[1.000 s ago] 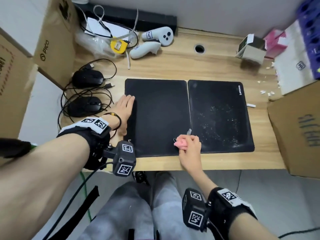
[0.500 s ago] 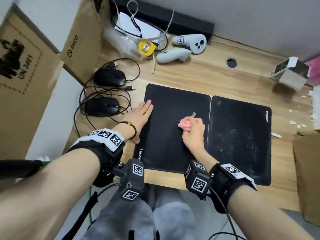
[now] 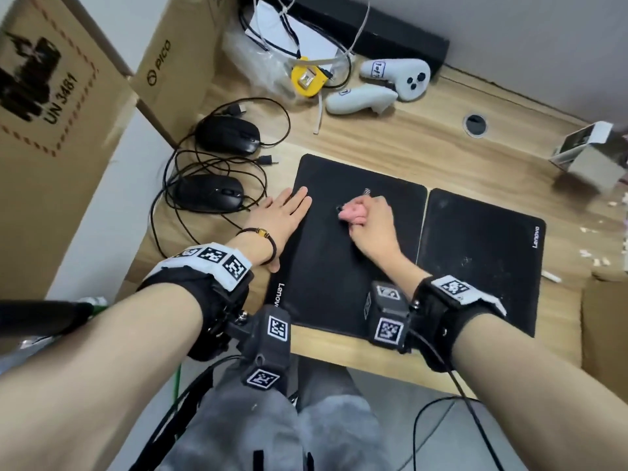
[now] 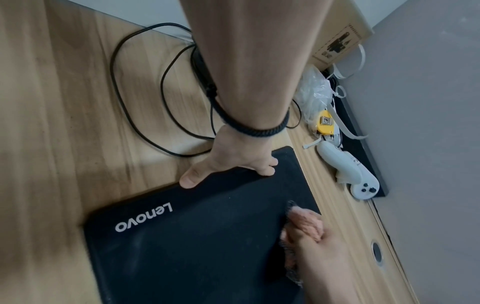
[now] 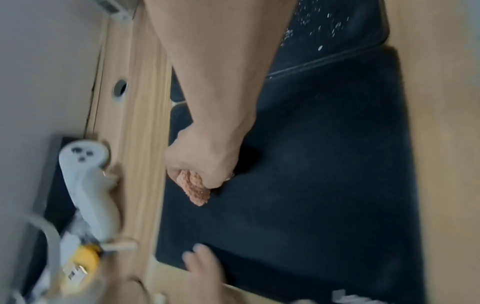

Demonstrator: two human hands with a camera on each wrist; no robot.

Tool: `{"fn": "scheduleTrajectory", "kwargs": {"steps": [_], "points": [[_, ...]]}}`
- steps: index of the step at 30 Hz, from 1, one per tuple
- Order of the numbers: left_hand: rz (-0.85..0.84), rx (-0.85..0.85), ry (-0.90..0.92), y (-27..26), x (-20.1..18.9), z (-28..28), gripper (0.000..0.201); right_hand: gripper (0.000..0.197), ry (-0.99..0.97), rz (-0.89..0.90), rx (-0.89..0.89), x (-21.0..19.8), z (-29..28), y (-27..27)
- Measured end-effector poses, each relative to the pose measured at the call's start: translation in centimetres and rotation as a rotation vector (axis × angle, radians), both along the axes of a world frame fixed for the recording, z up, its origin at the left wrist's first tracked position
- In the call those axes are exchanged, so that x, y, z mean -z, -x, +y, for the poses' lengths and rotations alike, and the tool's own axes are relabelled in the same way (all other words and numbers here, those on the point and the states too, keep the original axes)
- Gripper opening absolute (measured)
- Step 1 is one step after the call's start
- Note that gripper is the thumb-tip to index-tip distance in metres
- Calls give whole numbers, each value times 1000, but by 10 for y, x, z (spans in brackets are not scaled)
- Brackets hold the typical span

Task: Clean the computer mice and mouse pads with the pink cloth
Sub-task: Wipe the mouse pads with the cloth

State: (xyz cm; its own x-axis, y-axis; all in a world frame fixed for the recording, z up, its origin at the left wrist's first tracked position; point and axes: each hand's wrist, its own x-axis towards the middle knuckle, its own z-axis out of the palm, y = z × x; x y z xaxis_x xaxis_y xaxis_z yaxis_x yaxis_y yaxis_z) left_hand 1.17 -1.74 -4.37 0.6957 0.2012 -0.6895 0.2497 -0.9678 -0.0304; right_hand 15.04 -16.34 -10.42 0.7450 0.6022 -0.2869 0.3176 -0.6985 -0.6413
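Right hand (image 3: 372, 222): fingers curled tight round the bunched pink cloth (image 3: 353, 214), pressing it onto the left mouse pad.
Left hand (image 3: 278, 219): flat, fingers straight, lying on the left edge of the same pad, thumb on its rim.
Left mouse pad (image 3: 326, 266): black, landmark here; "Lenovo" in white near its front-left corner.
Right mouse pad (image 3: 482, 260): black, edge to edge with the landmark's right side; "Lenovo" at its far right; white specks on it.
Mice: 2 black wired ones left of the landmark, near mouse (image 3: 212, 193) and far mouse (image 3: 229, 134), cables looped round them.
Boxes: cardboard box (image 3: 176, 66) marked "PICO" and large box (image 3: 51, 96) marked "UN 3481", both left of the mice.
Table (image 3: 390, 144): light wood; 2 white controllers (image 3: 394, 78) behind the landmark.
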Motion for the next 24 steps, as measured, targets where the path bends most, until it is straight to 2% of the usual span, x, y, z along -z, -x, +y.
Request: {"fn": "scheduleTrajectory", "kwargs": {"steps": [2,5,7,9,11,14,16,22,24], "points": [[20,26,-40,-3,-4,-6,142,33,3,63,-118,-4,-14,39],[7,17,-57,-8,-10,-17,113,29,16,82,-279,-12,-30,92],[7,2,-62,-11,-11,-22,101,35,9,106,-322,-20,-34,111],[29,-1,-89,-14,-10,-27,101,40,6,121,-309,-20,-36,113],[50,18,-122,-16,-9,-31,103,44,-22,129,-285,-16,-36,108],[46,34,-151,-21,-5,-37,79,46,-76,125,-161,-9,-29,90],[33,23,-147,-25,1,-37,72,45,-99,97,-125,-8,-20,73],[22,85,-195,-23,14,-35,81,41,-128,72,-74,-2,-4,9],[25,63,-194,-25,16,-36,72,42,-134,86,-49,-4,-2,-15]]}}
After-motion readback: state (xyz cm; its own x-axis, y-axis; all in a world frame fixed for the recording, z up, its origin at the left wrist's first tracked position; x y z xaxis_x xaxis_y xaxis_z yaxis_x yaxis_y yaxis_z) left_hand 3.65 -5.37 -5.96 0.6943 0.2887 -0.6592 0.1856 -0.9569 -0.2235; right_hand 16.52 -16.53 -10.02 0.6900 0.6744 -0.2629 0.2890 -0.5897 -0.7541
